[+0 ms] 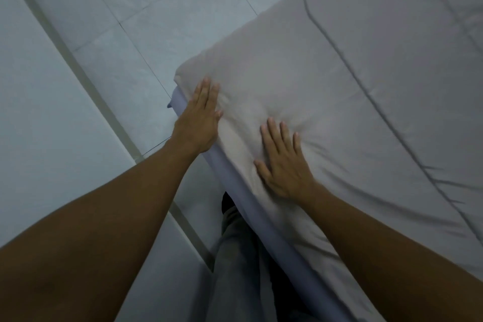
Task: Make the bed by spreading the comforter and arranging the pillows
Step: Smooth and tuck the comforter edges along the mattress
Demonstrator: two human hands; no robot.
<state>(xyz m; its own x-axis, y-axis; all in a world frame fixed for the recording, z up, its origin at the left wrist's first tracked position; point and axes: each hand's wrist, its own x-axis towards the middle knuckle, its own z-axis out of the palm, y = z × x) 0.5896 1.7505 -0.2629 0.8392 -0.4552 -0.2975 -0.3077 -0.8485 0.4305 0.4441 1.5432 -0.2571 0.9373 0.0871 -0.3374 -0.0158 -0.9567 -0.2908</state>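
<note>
Both hands flat on the comforter at the bed corner

The left hand presses the comforter edge with fingers together; the right hand, fingers spread, lies flat just inside that edge, above the mattress side.

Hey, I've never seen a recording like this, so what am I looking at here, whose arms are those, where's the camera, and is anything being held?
There is no machine here. It is one picture from a camera worn on a person's head, looking down along their bare arms. The left hand lies flat against the edge of a pale comforter near its corner, and the right hand presses flat on top of it, fingers spread. Neither hand grips anything; they seem to be smoothing the fabric. Below the comforter runs a bluish sheet along the bed's side. The floor is light tile. No pillows are in view.
</note>
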